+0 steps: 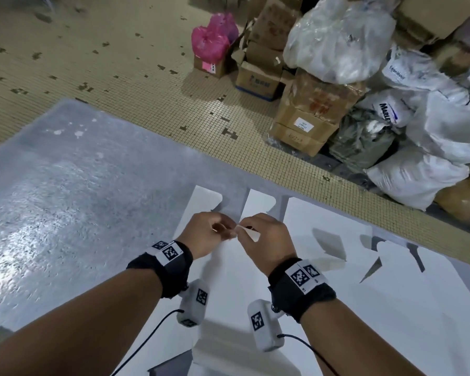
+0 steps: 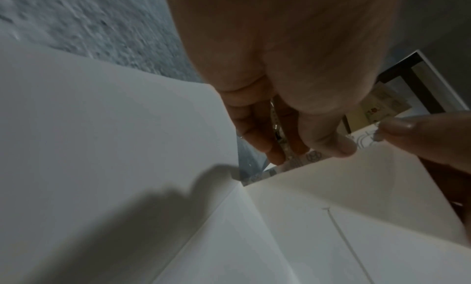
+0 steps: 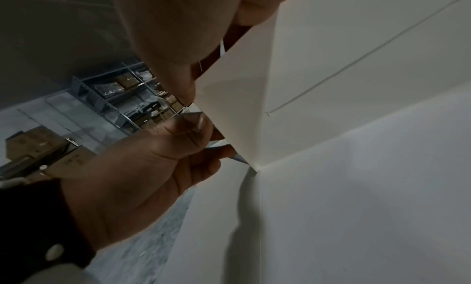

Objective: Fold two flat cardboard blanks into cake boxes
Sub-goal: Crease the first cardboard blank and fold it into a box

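A white cardboard blank (image 1: 337, 308) lies flat on the grey table (image 1: 79, 172), and I cannot tell it apart from a second sheet. One corner flap (image 1: 251, 234) is raised and creased diagonally. My left hand (image 1: 227, 231) pinches the flap's left edge, whose printed underside shows between thumb and fingers in the left wrist view (image 2: 305, 153). My right hand (image 1: 243, 226) pinches the same flap from the right. In the right wrist view the flap (image 3: 242, 107) stands up from the panel, with my right hand's thumb (image 3: 183, 77) on its edge.
Rounded tabs (image 1: 206, 198) of the blank point towards the table's far edge. Beyond it is a tiled floor (image 1: 147, 63). Stacked brown cartons (image 1: 307, 112), white sacks (image 1: 342, 39) and a pink bag (image 1: 212, 42) crowd the far right.
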`<state>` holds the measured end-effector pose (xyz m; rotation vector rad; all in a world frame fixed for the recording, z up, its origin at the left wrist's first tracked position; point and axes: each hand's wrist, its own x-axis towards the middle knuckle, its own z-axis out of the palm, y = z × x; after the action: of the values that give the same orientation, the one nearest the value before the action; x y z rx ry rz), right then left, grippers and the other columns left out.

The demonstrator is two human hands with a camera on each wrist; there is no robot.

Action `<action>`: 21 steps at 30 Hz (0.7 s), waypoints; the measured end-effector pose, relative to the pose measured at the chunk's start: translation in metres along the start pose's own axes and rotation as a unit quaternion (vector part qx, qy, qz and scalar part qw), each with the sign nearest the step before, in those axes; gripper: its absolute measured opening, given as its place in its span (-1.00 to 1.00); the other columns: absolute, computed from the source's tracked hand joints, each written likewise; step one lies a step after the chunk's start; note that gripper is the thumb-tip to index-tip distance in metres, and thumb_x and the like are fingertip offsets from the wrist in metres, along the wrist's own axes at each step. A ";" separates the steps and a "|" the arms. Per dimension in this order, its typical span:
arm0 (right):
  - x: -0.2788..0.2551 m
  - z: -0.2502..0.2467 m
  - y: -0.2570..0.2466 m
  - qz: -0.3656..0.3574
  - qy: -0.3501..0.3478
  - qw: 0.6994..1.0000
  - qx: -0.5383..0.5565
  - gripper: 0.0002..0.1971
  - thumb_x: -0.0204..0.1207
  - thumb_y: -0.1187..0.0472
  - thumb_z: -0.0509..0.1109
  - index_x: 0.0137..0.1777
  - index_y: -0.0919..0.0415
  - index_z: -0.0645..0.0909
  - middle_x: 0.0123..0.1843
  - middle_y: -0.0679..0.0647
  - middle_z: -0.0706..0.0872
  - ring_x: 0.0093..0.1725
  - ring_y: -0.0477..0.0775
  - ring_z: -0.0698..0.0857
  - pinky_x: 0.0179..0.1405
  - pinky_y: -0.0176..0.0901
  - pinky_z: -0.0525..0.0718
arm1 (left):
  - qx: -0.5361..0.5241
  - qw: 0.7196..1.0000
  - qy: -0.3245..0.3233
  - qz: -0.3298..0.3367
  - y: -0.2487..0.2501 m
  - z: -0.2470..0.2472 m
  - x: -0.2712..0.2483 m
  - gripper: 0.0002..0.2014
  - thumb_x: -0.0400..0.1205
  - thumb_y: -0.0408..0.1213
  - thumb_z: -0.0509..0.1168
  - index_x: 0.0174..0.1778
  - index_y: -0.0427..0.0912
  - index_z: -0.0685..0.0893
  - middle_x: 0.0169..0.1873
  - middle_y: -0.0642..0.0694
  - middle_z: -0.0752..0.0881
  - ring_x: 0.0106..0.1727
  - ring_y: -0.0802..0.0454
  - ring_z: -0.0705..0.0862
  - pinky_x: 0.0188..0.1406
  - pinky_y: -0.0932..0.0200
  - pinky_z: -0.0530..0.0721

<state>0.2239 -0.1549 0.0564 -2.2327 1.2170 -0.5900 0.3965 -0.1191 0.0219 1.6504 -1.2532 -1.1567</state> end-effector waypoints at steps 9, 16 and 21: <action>0.010 0.002 0.008 -0.013 -0.014 1.000 -0.013 -0.80 0.57 0.08 0.30 -0.17 0.15 0.69 -0.19 -0.04 0.71 -0.15 0.06 0.66 -0.15 0.08 0.70 | 0.036 0.998 0.001 0.058 -0.008 0.009 0.018 -0.57 0.47 -0.64 0.32 -0.39 0.08 0.70 -0.42 0.08 0.76 -0.32 0.23 0.72 -0.12 0.34 0.62; 0.014 -0.003 0.011 -0.009 -0.013 1.000 0.004 -0.70 0.54 -0.02 0.21 -0.16 0.13 0.69 -0.18 -0.05 0.72 -0.14 0.04 0.67 -0.11 0.05 0.70 | 0.042 0.997 0.000 0.067 -0.021 0.016 0.021 -0.62 0.51 -0.51 0.40 -0.37 0.16 0.71 -0.38 0.15 0.78 -0.24 0.22 0.73 -0.08 0.35 0.63; 0.013 -0.003 0.011 -0.006 -0.024 1.000 0.014 -0.67 0.54 -0.05 0.20 -0.16 0.13 0.70 -0.18 -0.06 0.72 -0.13 0.03 0.68 -0.09 0.04 0.69 | 0.066 0.996 0.017 0.056 -0.029 0.023 0.027 -0.71 0.47 -0.50 0.42 -0.35 0.05 0.74 -0.40 0.15 0.77 -0.26 0.26 0.73 -0.16 0.34 0.61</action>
<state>0.2218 -0.1720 0.0539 -2.2201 1.1655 -0.5500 0.3859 -0.1395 -0.0175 1.6652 -1.4077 -0.9931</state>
